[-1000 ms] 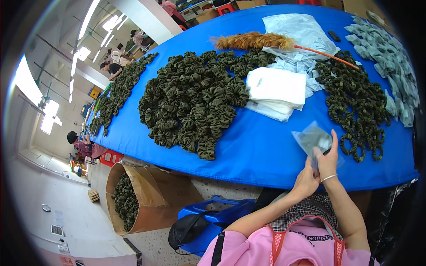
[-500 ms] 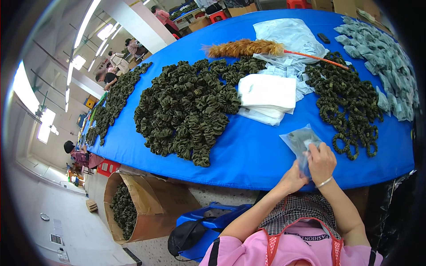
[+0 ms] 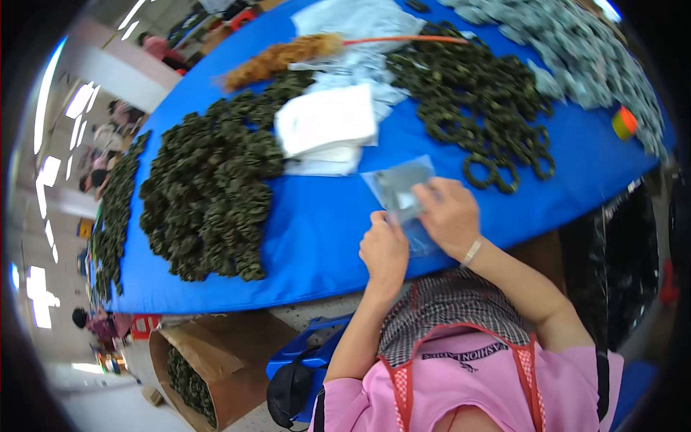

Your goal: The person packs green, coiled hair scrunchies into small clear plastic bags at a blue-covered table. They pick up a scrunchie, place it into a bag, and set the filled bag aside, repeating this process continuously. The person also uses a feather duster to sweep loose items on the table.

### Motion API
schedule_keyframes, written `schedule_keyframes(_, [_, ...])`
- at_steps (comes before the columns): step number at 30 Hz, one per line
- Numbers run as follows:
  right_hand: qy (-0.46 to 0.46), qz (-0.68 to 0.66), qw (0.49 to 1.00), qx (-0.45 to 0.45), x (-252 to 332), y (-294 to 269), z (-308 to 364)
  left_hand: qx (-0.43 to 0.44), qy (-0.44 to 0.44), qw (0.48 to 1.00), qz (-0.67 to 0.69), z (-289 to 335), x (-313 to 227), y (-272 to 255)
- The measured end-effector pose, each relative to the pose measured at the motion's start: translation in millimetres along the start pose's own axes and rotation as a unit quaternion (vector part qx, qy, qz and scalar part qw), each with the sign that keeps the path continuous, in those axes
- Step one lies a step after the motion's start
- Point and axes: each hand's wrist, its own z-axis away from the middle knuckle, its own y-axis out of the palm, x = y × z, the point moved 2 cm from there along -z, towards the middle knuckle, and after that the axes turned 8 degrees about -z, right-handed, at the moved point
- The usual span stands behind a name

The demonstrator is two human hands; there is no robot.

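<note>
- ½ s on, view swings: orange-yellow thing [image 3: 625, 124] now shows far R of white stack [image 3: 327, 122]; same clear bag [image 3: 397, 181] in work, R of stack, nearer us.
- Our L hand [image 3: 386, 250] pinches bag's lower edge; R hand [image 3: 451, 216] has fingers on its front, grip unclear.
- Cts: 1 bag held, 1 duster [image 3: 284, 59], 3 dark-green heaps [image 3: 209, 194], pcs uncountable.

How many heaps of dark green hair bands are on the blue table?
3: a large heap left of the white stack, a narrow heap at far left, and a looser heap beyond the right hand. None seems hidden.
</note>
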Motion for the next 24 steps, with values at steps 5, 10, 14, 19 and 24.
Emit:
schedule_keyframes(5, [0.048,0.008,0.998,0.041,-19,39,-2,0.014,0.017,1.000,0.021,5,1,12])
schedule_keyframes(10, [0.080,-0.009,0.996,0.027,-20,23,14,0.020,-0.028,0.995,0.093,-5,28,18])
schedule_keyframes(14, [0.149,-0.039,0.988,0.021,-35,12,37,0.031,-0.033,0.988,0.145,0,19,20])
schedule_keyframes(19, [0.091,-0.102,0.990,-0.021,-12,-29,38,0.173,-0.093,0.928,0.316,10,24,17])
schedule_keyframes(24, [0.030,-0.166,0.984,0.050,16,-9,52,0.258,-0.149,0.837,0.459,16,33,21])
